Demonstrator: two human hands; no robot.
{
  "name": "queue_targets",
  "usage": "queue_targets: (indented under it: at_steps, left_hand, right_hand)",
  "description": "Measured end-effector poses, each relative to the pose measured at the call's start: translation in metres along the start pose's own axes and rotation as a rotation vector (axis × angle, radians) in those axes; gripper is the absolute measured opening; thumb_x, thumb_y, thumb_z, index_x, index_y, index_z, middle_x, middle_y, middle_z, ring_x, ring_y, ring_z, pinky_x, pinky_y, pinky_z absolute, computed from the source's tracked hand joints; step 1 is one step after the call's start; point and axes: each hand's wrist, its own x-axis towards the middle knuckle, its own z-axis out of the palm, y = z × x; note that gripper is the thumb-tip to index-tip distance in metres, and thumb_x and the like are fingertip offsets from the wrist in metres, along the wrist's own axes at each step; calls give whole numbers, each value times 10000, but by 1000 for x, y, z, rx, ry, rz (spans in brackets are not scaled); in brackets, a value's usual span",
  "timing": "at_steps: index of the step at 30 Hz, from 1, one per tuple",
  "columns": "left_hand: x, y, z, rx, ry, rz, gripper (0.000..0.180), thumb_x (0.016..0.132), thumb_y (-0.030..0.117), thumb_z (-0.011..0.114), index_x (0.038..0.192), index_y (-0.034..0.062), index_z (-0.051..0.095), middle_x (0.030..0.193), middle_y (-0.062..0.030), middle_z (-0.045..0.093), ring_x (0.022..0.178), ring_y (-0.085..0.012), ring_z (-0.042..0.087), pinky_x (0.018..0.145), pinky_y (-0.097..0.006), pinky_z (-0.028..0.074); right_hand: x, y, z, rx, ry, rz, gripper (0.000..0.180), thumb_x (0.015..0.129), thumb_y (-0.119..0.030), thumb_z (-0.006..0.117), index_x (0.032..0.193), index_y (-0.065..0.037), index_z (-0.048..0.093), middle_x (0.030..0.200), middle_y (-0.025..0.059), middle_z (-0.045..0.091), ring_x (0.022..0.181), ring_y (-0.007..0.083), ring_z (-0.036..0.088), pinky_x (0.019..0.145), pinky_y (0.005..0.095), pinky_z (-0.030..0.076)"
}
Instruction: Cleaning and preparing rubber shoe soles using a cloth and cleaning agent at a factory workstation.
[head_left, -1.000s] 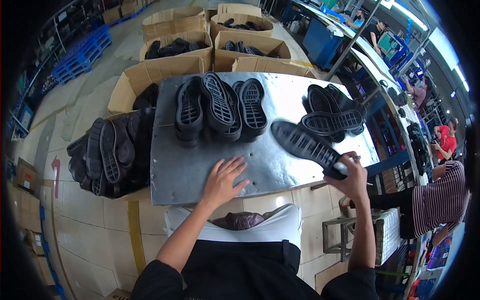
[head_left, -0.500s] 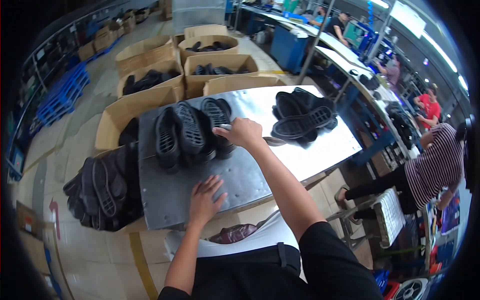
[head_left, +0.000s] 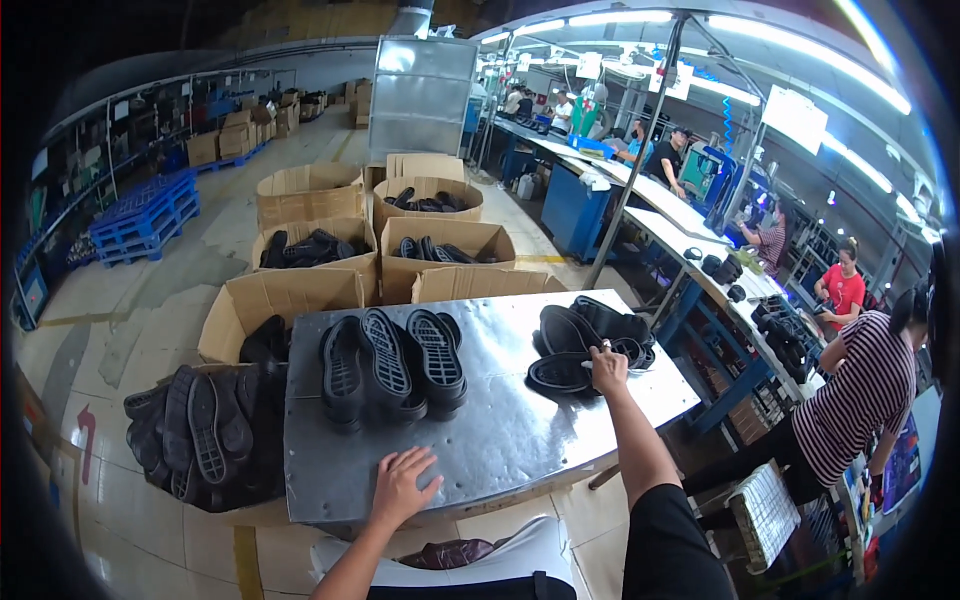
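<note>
My left hand (head_left: 402, 487) lies flat on the metal-topped table (head_left: 500, 450), fingers spread, holding nothing. In front of it black shoe soles stand in upright stacks, including the left stack (head_left: 343, 375), the middle stack (head_left: 388, 355) and the right stack (head_left: 436, 355). My right hand (head_left: 609, 370) is closed at the near side of a loose pile of black soles (head_left: 568, 328) on the table's right. Something small and pale shows at its fingers; its kind is too small to tell. Under that hand lies one sole (head_left: 560, 372) with its grid side up.
Cardboard boxes (head_left: 445, 240) holding black soles stand beyond the table. More soles (head_left: 205, 425) are heaped at its left side. A metal pole (head_left: 625, 165) and a long workbench (head_left: 660, 225) run along the right. A person in a striped shirt (head_left: 855, 375) is near a stool (head_left: 765, 515).
My right hand has moved right, from the stacked soles to the loose pile. My left hand stays flat on the table. The view has tilted up, showing more of the room.
</note>
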Motion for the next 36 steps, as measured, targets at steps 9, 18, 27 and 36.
queue_targets:
  at_steps: [9, 18, 27, 36]
  left_hand:
    - [7, 4, 6, -26, -32, 30, 351, 790, 322, 666, 1067, 107, 677, 1217, -70, 608, 1180, -203, 523, 1019, -401, 315]
    - [13, 64, 32, 34, -98, -46, 1091, 525, 633, 768, 1316, -35, 423, 1337, -172, 479, 1293, -267, 403, 1067, -481, 224]
    - [24, 82, 56, -15, -175, -188, 1241, 509, 610, 783, 1386, -83, 246, 1409, -242, 362, 1371, -323, 262, 1121, -509, 65]
    - [16, 67, 52, -34, -97, -148, 1169, 515, 662, 746, 1322, -96, 374, 1430, -296, 289, 1384, -375, 208, 1136, -457, 101]
  right_hand:
    - [-39, -9, -65, 113, -170, 25, 701, 442, -355, 849, 988, -8, 579, 930, 145, 640, 804, 276, 667, 699, 349, 528]
    - [-135, -142, -122, 647, -491, 205, 836, 712, -762, 534, 826, 55, 674, 831, 257, 658, 827, 386, 654, 709, 422, 520]
    - [-77, -113, -75, 734, -441, 19, 545, 889, -390, 429, 1098, 113, 409, 931, 381, 580, 915, 514, 578, 830, 513, 466]
    - [-11, -147, -69, 254, -474, -145, 382, 907, -326, 460, 999, -6, 649, 984, 216, 660, 944, 363, 635, 789, 442, 485]
